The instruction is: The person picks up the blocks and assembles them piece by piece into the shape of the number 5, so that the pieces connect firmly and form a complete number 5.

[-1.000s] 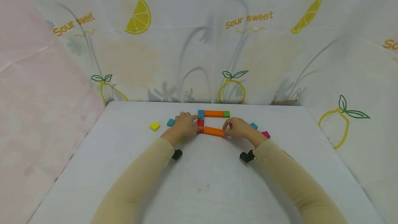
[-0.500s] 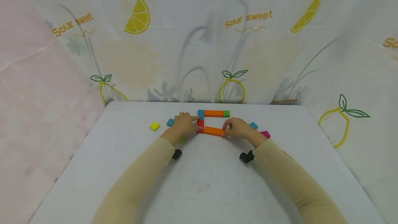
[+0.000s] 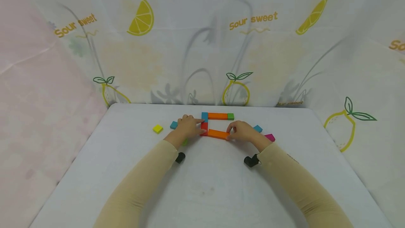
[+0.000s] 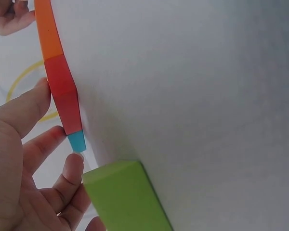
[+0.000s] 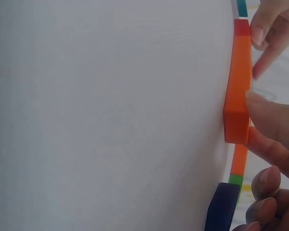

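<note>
My right hand [image 3: 243,131] pinches the right end of the near orange block [image 3: 218,134] between thumb and index finger. That block's left end meets a red block [image 3: 204,126], which lines up with a blue block [image 3: 204,116] behind it. From the left, my left hand [image 3: 187,127] touches this column, thumb at the red block's near end and index finger stretched toward the blue one. In the left wrist view its other fingers are bent loosely, holding nothing. A far orange block [image 3: 217,116] runs right from the blue block and ends at a green block [image 3: 231,116].
A yellow block [image 3: 158,129] and another blue block [image 3: 174,125] lie left on the white table [image 3: 202,185]. A lime green block [image 4: 127,197] sits beside my left hand. Near my right hand lie a blue block [image 3: 257,128] and a magenta block [image 3: 270,137].
</note>
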Motion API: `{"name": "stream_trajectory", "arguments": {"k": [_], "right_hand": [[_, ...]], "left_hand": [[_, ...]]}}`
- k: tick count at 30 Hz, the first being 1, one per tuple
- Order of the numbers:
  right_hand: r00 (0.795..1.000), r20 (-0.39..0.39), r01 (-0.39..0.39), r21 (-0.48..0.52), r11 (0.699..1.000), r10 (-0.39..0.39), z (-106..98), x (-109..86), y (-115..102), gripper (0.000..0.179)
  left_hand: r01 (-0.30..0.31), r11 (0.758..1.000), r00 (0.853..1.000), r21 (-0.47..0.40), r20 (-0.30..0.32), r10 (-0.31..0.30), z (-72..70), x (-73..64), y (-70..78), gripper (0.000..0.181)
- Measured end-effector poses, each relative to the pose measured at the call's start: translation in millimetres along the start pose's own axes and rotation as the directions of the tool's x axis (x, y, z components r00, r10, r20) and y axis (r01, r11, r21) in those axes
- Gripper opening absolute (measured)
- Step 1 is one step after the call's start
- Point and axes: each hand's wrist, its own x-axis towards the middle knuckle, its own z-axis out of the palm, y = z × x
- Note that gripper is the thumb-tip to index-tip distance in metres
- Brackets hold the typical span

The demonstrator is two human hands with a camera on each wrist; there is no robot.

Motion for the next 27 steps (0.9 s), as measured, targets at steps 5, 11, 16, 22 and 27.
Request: {"name": "stream_trajectory", "arguments": {"k": [5,11,16,22,27], "right_hand": [[1.000,0.003,0.005,0.006,1.000,-0.005,-0.4,-1.1,-2.2,0.025],[0.999,-0.031,0.020,0.005,1.000,-0.020,-10.4,-7.3,-3.6,0.024],[0.997,-0.055,0.046,-0.014,0.999,-0.047,-24.4,-14.9,-3.5,0.028],[0.996,-0.085,0.028,-0.022,0.999,-0.030,-32.6,-20.5,8.3,0.031],[0.996,-0.084,-0.002,-0.020,1.000,0.000,-35.0,-24.7,17.8,0.032]], "left_hand": [[0.001,1.000,1.000,0.012,-0.003,-0.001,-0.1,-1.3,-2.2,0.063],[0.000,1.000,1.000,0.017,-0.002,0.000,0.1,-2.2,-2.0,0.064],[0.019,1.000,1.000,0.001,0.000,-0.019,-0.9,-3.4,0.2,0.063],[0.022,1.000,1.000,-0.019,-0.009,-0.022,-1.0,-3.8,1.7,0.062],[0.032,0.999,0.999,-0.022,-0.014,-0.032,-0.4,-2.7,0.9,0.062]]}}
